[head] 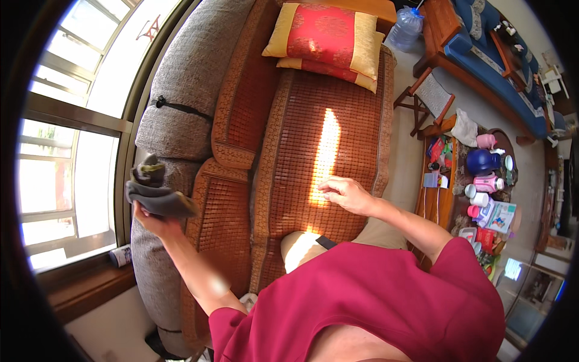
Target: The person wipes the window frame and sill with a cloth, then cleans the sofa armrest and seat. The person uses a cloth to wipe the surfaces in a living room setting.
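Observation:
My left hand [151, 221] grips a folded dark grey cloth bundle [158, 199] over the sofa's backrest, beside the window. Just above the bundle, and seemingly resting on the backrest, is another dark rolled cloth piece [151, 172] with a yellow-green edge; I cannot tell whether the two are joined. My right hand [346, 194] hovers over the beaded seat mat [307, 149] near a strip of sunlight, its fingers loosely bent and holding nothing.
Red and gold cushions [323, 36] lie at the sofa's far end. A wooden table [438, 199] on the right bears bottles, cups and a blue round container [481, 162]. Beyond are a folding stool [434, 97], a large plastic water bottle [406, 29] and a blue-cushioned wooden sofa [479, 59].

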A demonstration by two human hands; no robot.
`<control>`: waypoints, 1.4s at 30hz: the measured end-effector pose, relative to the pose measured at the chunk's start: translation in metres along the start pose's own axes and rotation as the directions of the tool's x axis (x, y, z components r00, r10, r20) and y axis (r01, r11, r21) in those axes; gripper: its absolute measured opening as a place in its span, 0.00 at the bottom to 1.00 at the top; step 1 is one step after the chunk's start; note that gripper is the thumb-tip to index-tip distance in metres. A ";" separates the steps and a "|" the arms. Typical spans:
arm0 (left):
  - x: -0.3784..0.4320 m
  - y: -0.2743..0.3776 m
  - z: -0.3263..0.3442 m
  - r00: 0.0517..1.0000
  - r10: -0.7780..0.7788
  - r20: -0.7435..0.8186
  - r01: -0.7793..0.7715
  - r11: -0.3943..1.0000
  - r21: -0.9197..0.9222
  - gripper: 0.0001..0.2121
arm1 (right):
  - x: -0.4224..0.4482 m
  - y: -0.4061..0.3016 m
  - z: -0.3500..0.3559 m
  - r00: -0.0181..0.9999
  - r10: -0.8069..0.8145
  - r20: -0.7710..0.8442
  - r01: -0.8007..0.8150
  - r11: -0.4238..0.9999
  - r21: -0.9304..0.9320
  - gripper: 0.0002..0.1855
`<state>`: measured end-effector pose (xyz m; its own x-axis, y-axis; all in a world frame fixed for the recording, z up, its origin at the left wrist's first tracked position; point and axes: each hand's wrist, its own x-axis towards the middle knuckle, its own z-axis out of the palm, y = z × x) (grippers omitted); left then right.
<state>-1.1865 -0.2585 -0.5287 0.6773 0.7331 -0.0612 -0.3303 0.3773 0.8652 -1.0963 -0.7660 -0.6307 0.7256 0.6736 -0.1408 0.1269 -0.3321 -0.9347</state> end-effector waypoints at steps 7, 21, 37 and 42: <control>-0.221 -0.101 0.172 0.883 -0.452 0.122 0.468 0.860 -0.202 0.27 | -0.041 -0.047 -0.079 0.956 0.012 0.292 -0.148 0.882 0.448 0.25; -0.310 -0.126 0.218 0.909 -0.365 0.201 0.300 0.908 0.291 0.34 | 0.007 -0.109 -0.103 0.984 -0.008 0.177 -0.120 0.707 0.697 0.12; -0.387 -0.090 0.165 0.951 -0.115 -0.289 0.175 0.966 0.191 0.14 | -0.018 -0.137 0.023 0.827 -0.289 0.482 0.175 0.947 0.269 0.09; -0.421 -0.080 0.110 0.897 -0.125 -0.424 0.150 0.988 0.027 0.18 | -0.050 -0.141 0.058 0.769 -0.363 0.526 0.244 0.928 0.283 0.28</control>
<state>-1.3734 -0.6597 -0.5176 0.3697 0.8506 -0.3740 -0.2073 0.4679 0.8591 -1.1898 -0.7145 -0.5113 0.1567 0.9859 0.0590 0.1028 0.0432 -0.9938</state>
